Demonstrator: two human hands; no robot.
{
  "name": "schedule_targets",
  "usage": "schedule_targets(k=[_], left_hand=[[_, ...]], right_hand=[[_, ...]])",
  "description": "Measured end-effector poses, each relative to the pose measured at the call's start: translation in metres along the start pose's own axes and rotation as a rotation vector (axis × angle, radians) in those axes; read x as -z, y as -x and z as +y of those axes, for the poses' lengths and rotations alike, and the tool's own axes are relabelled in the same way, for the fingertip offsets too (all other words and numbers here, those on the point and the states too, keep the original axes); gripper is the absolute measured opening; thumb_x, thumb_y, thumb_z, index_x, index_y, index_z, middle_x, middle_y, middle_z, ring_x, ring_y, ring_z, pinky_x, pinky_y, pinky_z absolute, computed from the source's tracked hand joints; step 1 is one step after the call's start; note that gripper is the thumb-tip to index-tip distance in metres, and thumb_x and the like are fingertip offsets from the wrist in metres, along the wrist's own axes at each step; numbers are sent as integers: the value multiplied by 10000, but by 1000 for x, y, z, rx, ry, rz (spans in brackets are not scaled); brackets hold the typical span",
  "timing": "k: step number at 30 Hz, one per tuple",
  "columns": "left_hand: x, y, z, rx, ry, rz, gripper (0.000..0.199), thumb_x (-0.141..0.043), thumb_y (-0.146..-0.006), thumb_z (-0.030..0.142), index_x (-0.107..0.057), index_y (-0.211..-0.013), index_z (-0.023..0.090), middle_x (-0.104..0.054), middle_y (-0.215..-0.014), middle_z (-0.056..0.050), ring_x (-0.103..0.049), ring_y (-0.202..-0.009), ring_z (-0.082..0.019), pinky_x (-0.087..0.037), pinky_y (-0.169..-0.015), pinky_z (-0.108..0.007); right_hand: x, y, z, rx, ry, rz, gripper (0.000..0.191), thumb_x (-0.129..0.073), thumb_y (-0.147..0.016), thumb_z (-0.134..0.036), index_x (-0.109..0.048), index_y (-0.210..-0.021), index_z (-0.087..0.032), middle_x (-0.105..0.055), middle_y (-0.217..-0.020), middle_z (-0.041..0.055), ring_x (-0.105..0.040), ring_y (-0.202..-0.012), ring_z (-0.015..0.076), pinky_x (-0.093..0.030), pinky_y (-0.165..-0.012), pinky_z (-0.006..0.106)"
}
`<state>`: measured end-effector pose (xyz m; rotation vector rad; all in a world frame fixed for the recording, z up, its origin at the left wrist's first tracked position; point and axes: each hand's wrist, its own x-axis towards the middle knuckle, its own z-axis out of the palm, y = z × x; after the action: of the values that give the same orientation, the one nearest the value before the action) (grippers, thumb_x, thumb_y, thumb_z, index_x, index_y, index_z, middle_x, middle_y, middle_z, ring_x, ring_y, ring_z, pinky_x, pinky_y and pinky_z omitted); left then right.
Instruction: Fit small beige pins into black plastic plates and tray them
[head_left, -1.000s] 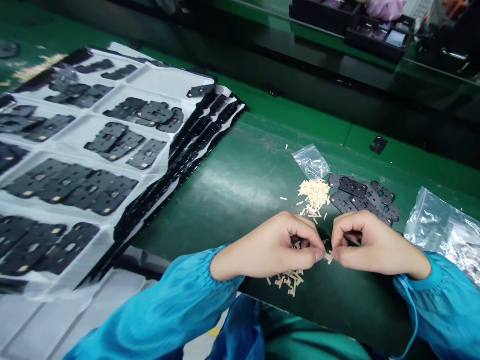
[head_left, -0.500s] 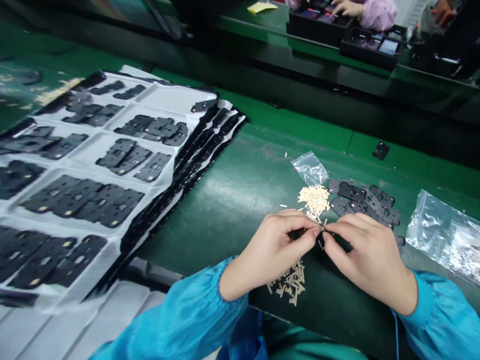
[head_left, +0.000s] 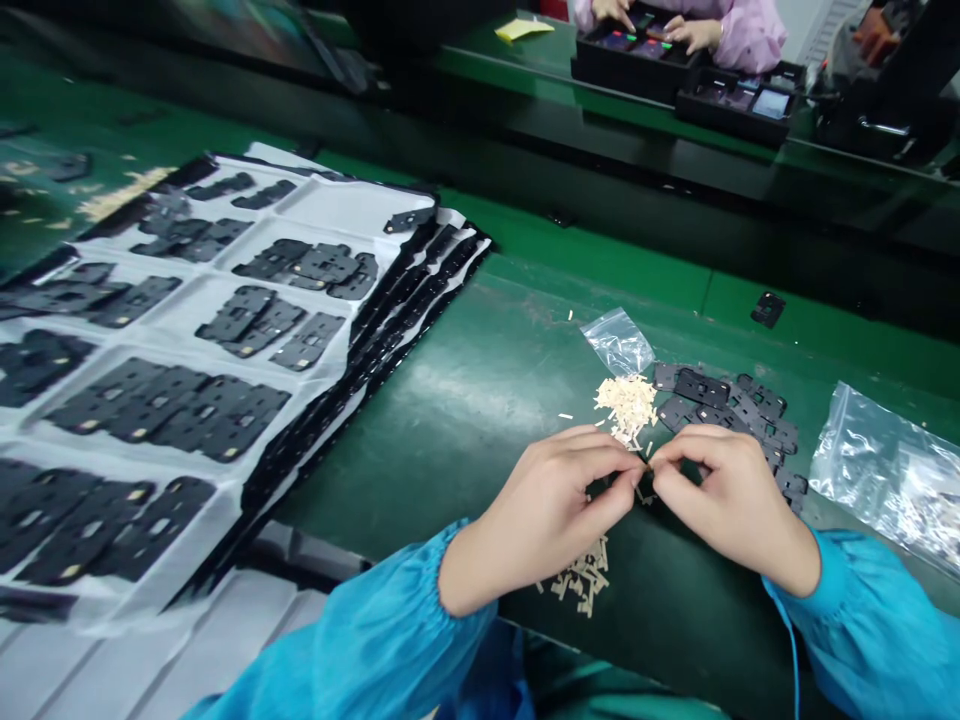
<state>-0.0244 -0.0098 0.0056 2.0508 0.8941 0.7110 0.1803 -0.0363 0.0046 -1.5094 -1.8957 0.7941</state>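
My left hand [head_left: 555, 515] and my right hand [head_left: 727, 505] meet low on the green bench, fingertips pinched together around a tiny beige strip [head_left: 645, 465], mostly hidden by my fingers. Just above them lies a heap of similar beige strips [head_left: 626, 405]. A smaller scatter of these strips [head_left: 583, 578] sits below my left hand. Flat black plastic frames [head_left: 720, 400] lie in a loose group beyond my right hand, not touching it.
A white tray stack [head_left: 420, 235] holding black frames fills the left of the bench. Plastic bags [head_left: 619, 342] [head_left: 892, 475] lie nearby. Across the way, a co-worker's hands [head_left: 660, 30] work over black trays [head_left: 637, 65].
My hands have come closer together, with the fingertips now meeting above the lower scatter. The view has shifted slightly, and the co-worker's hands have come into sight at the top.
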Motion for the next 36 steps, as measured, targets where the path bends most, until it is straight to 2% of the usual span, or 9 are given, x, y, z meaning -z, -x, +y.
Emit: schedule_targets(k=[4,6,9,14,22,25,29,32,36], left_hand=[[8,3,-4,76,150,45,137,-632,-958,172,-756,-898,177,-738,-825,-22,-646,-781,-155,-494,-764,-302],[11,4,-6,141,219,54,136,-641,-945,184,-759,-879,181,-732,-821,-23,-643,-769,-155,-492,-738,-296],[14,4,-8,229,324,31,133,-642,-921,194,-755,-852,184,-720,-817,-23,-637,-759,-155,-484,-708,-284],[12,3,-10,292,465,-52,133,-629,-894,202,-738,-823,174,-687,-787,-12,-602,-720,-137,-465,-690,-269],[-4,-1,-10,396,571,-56,127,-710,-820,273,-756,-803,156,-677,-755,-24,-554,-670,-138,-437,-638,-274],[-7,-2,-9,448,555,4,145,-712,-815,274,-763,-755,152,-666,-701,-22,-526,-630,-130,-409,-600,-268],[-5,-3,-7,451,465,48,160,-685,-833,272,-773,-764,157,-674,-696,-23,-528,-627,-134,-413,-584,-266],[-1,-2,-2,376,366,18,165,-644,-868,241,-765,-786,166,-678,-721,-19,-560,-653,-140,-441,-595,-264],[6,-3,6,220,188,-57,164,-603,-884,170,-738,-792,182,-664,-725,-3,-591,-679,-144,-464,-643,-273]], right_hand=[[-4,-7,13,-87,26,-23,166,-604,-840,-153,-711,-731,-217,-705,-734,-6,-645,-717,176,-472,-722,333],[-5,-8,16,-66,29,-67,172,-584,-870,-163,-746,-857,-221,-724,-856,21,-641,-774,187,-475,-756,353],[-3,-8,14,-115,-227,-145,212,-603,-905,-233,-756,-1052,-235,-734,-959,38,-630,-779,178,-490,-721,336],[2,-10,5,-305,-653,-282,161,-733,-862,-371,-761,-872,-214,-714,-778,11,-601,-683,150,-470,-631,288],[1,-8,0,-320,-640,-147,139,-713,-850,-312,-742,-774,-200,-701,-719,7,-570,-640,137,-455,-589,275],[0,-5,2,-241,-492,-66,139,-701,-879,-319,-746,-829,-198,-671,-693,-1,-538,-595,133,-430,-544,271],[3,-1,2,184,-30,141,85,-707,-901,-231,-754,-963,-195,-725,-846,37,-604,-735,173,-479,-671,323],[5,1,-1,381,181,79,121,-648,-957,-218,-764,-939,-190,-742,-860,52,-598,-751,186,-474,-686,335],[5,3,-5,369,222,-5,241,-581,-985,-224,-760,-826,-195,-708,-753,37,-561,-687,180,-445,-642,330]])
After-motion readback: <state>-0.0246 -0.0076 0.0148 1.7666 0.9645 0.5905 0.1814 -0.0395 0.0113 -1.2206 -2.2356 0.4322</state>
